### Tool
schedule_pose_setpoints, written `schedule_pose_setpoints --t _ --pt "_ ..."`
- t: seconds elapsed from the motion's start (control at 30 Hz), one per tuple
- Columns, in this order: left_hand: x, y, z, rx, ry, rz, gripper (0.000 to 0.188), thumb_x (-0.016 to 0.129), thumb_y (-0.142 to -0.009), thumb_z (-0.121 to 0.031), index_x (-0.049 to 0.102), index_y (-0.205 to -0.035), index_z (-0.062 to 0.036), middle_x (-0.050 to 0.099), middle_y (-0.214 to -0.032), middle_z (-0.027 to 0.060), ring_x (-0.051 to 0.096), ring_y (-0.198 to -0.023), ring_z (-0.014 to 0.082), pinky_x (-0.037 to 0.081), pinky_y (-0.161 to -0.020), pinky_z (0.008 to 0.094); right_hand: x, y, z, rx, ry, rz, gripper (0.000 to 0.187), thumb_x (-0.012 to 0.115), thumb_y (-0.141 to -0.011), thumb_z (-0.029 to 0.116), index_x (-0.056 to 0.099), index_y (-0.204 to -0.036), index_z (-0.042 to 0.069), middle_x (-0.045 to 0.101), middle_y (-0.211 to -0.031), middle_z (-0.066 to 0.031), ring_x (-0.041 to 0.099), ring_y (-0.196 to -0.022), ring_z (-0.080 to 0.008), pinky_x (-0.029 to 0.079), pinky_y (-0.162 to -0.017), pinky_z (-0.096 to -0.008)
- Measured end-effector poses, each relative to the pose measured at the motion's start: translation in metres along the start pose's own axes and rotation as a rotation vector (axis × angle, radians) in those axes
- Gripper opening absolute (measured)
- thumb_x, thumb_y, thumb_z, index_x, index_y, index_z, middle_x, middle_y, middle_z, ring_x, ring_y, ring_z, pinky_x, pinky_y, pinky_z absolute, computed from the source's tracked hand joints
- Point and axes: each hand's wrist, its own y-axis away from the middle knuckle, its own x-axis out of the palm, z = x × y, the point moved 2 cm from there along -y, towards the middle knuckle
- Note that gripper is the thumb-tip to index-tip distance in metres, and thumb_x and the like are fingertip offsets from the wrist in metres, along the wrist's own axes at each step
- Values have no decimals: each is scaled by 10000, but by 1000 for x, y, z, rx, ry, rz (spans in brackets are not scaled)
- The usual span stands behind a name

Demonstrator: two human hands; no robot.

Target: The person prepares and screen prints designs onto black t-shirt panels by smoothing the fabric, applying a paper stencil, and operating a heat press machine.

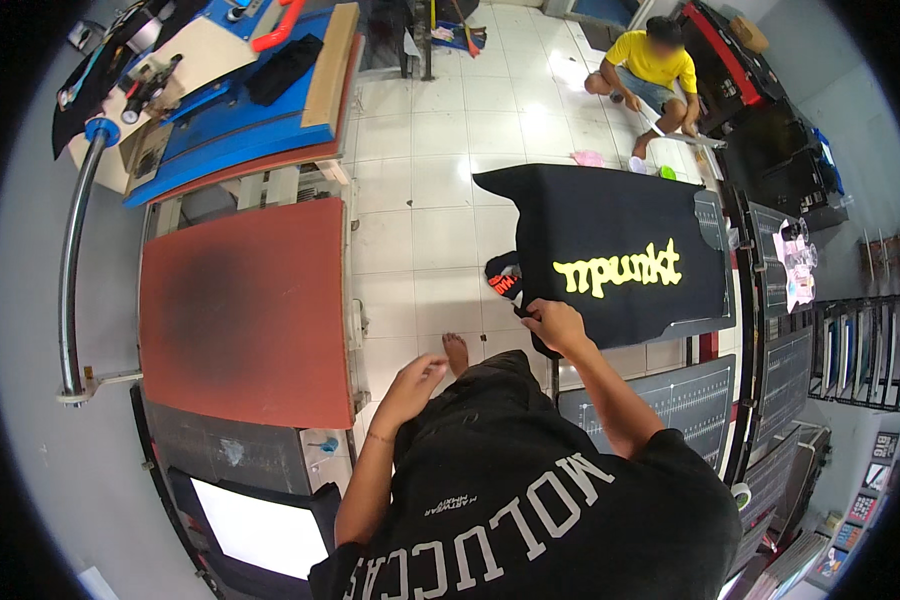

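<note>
A black T-shirt [610, 205] is stretched flat over a grey printing board at my right, with bright yellow lettering [620, 270] across its middle. My right hand [558, 326] pinches the shirt's near left edge, where the cloth hangs off the board. My left hand [415, 388] hovers in front of my body, its fingers loosely bent and holding nothing. It is apart from the shirt.
A heat press with a reddish-brown pad [250, 310] stands at left, below a blue board [260, 100]. Another grey printing board [660, 410] lies near my right arm. A person in yellow [655, 75] squats at the far right beside small containers [667, 172].
</note>
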Motion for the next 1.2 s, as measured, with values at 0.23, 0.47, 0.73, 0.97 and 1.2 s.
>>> schedule_pose_setpoints --t 0.23,0.47,0.73,0.97,1.2 --pt "67 -97 18 -205 356 120 294 554 -982 -197 559 -1212 -13 665 -1048 105 659 -898 165 503 -792 272 -6 -5 5 47 -152 37 181 674 -839 265 737 -909 111 710 -847 -144 694 -791 -313 533 -711 -423" --pt "83 -127 -33 -37 220 58 257 577 -969 -150 583 -1158 24 696 -970 123 684 -875 168 520 -764 282 -19 8 -15 43 -778 129 168 681 -871 164 703 -935 11 687 -781 -76 616 -721 -121 492 -679 -293" --pt "82 -120 -77 90 158 74 228 649 -916 -140 630 -1111 -23 698 -897 74 612 -737 92 468 -602 261 -75 27 15 -216 -665 51 132 655 -904 103 645 -962 -15 662 -843 -61 608 -767 -146 477 -684 -300" --pt "30 -162 -124 371 -318 -39 556 664 -698 54 636 -1231 -99 661 -1012 145 637 -810 266 512 -776 340 -189 53 78 -743 -471 33 123 650 -867 116 614 -878 0 621 -814 -139 626 -759 -353 472 -644 -410" --pt "-13 -153 -124 582 -518 -616 360 749 -630 -7 741 -953 -163 499 -868 60 493 -862 273 393 -756 368 -291 84 147 -1346 -764 -28 129 647 -883 146 585 -826 49 608 -772 -103 618 -655 -265 490 -572 -383"
